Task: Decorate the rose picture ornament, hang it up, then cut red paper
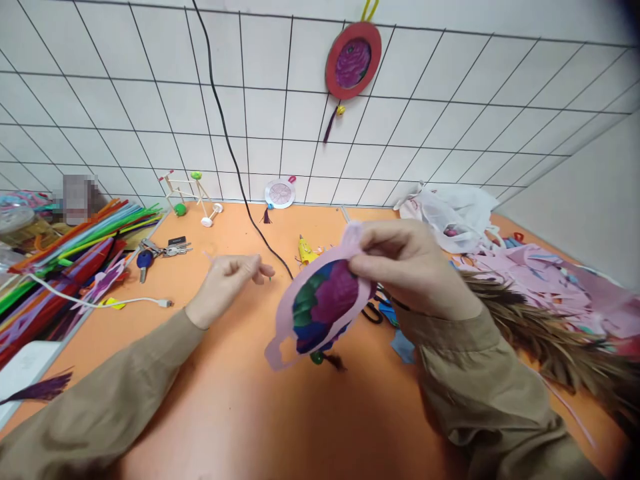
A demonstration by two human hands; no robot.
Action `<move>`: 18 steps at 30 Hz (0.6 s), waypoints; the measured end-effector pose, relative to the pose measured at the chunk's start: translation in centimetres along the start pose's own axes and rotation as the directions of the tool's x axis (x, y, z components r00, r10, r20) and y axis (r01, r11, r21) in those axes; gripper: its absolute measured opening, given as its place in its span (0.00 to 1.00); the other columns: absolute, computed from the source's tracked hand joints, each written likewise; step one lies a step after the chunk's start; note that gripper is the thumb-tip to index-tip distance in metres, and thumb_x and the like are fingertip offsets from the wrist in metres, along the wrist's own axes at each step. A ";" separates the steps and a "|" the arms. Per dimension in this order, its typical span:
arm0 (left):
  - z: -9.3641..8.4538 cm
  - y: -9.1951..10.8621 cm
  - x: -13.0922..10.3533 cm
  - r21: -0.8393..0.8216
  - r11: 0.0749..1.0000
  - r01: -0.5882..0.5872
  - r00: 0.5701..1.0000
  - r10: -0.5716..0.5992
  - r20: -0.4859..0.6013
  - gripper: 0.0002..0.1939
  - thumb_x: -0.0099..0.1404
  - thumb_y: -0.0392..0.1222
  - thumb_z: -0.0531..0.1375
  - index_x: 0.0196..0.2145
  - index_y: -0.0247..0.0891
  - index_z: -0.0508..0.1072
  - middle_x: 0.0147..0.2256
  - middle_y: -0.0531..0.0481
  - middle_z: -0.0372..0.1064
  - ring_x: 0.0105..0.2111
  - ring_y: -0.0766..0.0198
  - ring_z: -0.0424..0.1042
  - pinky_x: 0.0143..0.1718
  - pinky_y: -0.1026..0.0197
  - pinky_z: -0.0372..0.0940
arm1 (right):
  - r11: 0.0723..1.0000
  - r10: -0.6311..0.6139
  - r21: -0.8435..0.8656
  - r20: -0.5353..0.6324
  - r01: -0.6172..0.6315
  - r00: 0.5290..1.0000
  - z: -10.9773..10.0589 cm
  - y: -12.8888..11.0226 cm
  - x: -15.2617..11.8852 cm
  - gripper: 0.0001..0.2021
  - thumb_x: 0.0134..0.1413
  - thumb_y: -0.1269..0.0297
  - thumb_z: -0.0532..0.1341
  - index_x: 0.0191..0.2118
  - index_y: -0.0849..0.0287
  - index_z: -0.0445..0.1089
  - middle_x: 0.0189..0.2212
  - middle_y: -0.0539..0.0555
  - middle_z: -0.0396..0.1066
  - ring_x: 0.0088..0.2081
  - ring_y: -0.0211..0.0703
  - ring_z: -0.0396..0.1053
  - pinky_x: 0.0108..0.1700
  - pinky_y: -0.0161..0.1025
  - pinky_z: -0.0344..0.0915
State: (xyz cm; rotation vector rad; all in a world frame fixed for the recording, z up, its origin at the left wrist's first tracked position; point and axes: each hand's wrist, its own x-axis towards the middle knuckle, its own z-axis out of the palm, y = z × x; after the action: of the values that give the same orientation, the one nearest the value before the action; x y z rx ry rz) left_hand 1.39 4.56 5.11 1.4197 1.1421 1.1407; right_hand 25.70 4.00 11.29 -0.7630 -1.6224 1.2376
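Observation:
My right hand (417, 267) pinches the upper right edge of a pink-rimmed ornament (285, 327) between thumb and fingers. Its oval middle is flowered fabric in purple, green and blue. The ornament is tilted above the table, with a green bead (317, 358) and a dark tassel (335, 362) just below it. To the left, my left hand (233, 283) is closed over the table, its fingertips pressed together. A tiny dark green speck shows at those fingertips, too small to name. Beyond the ornament lies a yellow glue gun (307, 251), partly hidden.
Black-handled scissors (371, 312) lie behind the ornament. Coloured pipe cleaners (95, 247), keys (145, 260) and a white cable (100, 303) are on the left. On the right are a plastic bag (465, 207), pink scraps (540, 273) and brown feathers (540, 327). A black cord (225, 133) hangs down the grid.

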 end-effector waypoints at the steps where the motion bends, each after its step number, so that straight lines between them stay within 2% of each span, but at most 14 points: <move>1: 0.0 0.8 -0.3 -0.041 0.999 0.007 0.999 -0.005 0.046 0.27 0.61 0.63 0.56 0.20 0.38 0.75 0.21 0.46 0.72 0.23 0.59 0.72 0.25 0.60 0.67 | 0.999 0.045 -0.005 0.032 -0.044 0.998 0.4 0.3 0.2 0.10 0.43 0.61 0.70 0.23 0.59 0.71 0.20 0.48 0.66 0.21 0.32 0.63 0.21 0.31 0.62; 3: 0.2 2.0 -0.9 -0.208 0.977 0.053 0.989 -0.022 0.149 0.34 0.61 0.69 0.50 0.28 0.36 0.79 0.23 0.43 0.73 0.25 0.55 0.73 0.25 0.58 0.67 | 0.994 0.110 -0.024 0.063 -0.109 0.992 1.3 1.0 0.6 0.11 0.45 0.59 0.68 0.24 0.59 0.69 0.19 0.48 0.66 0.20 0.33 0.63 0.21 0.32 0.62; 5: 0.6 2.7 -1.6 -0.195 0.980 -0.020 0.987 0.050 0.151 0.31 0.61 0.68 0.53 0.29 0.36 0.79 0.24 0.45 0.74 0.26 0.57 0.73 0.27 0.59 0.67 | 0.989 0.136 -0.060 0.052 -0.133 0.989 1.9 1.6 0.9 0.12 0.46 0.57 0.68 0.25 0.60 0.69 0.19 0.47 0.66 0.20 0.33 0.63 0.21 0.32 0.63; 7: 1.2 2.8 -2.0 -0.114 0.991 -0.063 0.989 0.078 0.128 0.23 0.59 0.61 0.61 0.28 0.37 0.79 0.25 0.48 0.74 0.25 0.61 0.71 0.26 0.63 0.65 | 0.987 0.125 -0.109 0.031 -0.121 0.992 2.3 2.1 1.1 0.12 0.46 0.57 0.67 0.26 0.60 0.68 0.20 0.48 0.66 0.20 0.34 0.64 0.22 0.33 0.63; 9: 1.7 2.5 -2.2 -0.075 0.997 -0.037 0.996 0.043 0.080 0.17 0.57 0.55 0.65 0.26 0.36 0.78 0.24 0.49 0.73 0.23 0.65 0.68 0.24 0.65 0.63 | 0.981 0.109 -0.161 0.020 -0.104 0.994 2.5 2.6 1.2 0.12 0.47 0.57 0.66 0.26 0.61 0.68 0.20 0.49 0.66 0.21 0.34 0.64 0.22 0.33 0.62; 11: 2.1 2.0 -2.1 -0.091 0.996 0.014 0.999 -0.010 0.037 0.17 0.57 0.53 0.65 0.23 0.35 0.76 0.21 0.50 0.71 0.21 0.66 0.66 0.23 0.66 0.62 | 0.971 0.089 -0.225 0.018 -0.083 0.996 2.5 3.0 1.3 0.12 0.48 0.57 0.64 0.26 0.61 0.68 0.19 0.49 0.65 0.21 0.34 0.63 0.22 0.33 0.61; 15: 2.1 1.4 -1.7 -0.160 0.984 0.081 0.997 -0.079 0.022 0.17 0.57 0.52 0.65 0.22 0.34 0.75 0.20 0.51 0.70 0.20 0.67 0.66 0.23 0.65 0.63 | 0.910 0.023 -0.413 0.016 -0.014 1.000 2.3 3.8 1.6 0.10 0.49 0.60 0.63 0.25 0.60 0.68 0.20 0.49 0.65 0.23 0.35 0.61 0.23 0.33 0.58; 18: 1.8 1.4 -1.4 -0.149 0.988 0.043 0.999 -0.048 -0.027 0.14 0.56 0.50 0.67 0.25 0.35 0.77 0.21 0.51 0.72 0.21 0.67 0.68 0.23 0.66 0.64 | 0.910 0.069 -0.411 0.021 -0.054 0.997 2.3 4.2 1.8 0.11 0.50 0.59 0.63 0.24 0.60 0.66 0.18 0.48 0.63 0.21 0.34 0.60 0.22 0.32 0.57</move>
State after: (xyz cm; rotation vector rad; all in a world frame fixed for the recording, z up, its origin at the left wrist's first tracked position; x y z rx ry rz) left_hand 3.08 2.79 6.13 1.2603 1.0818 1.1934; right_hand 22.65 5.99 7.65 -1.0626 -1.9311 0.9627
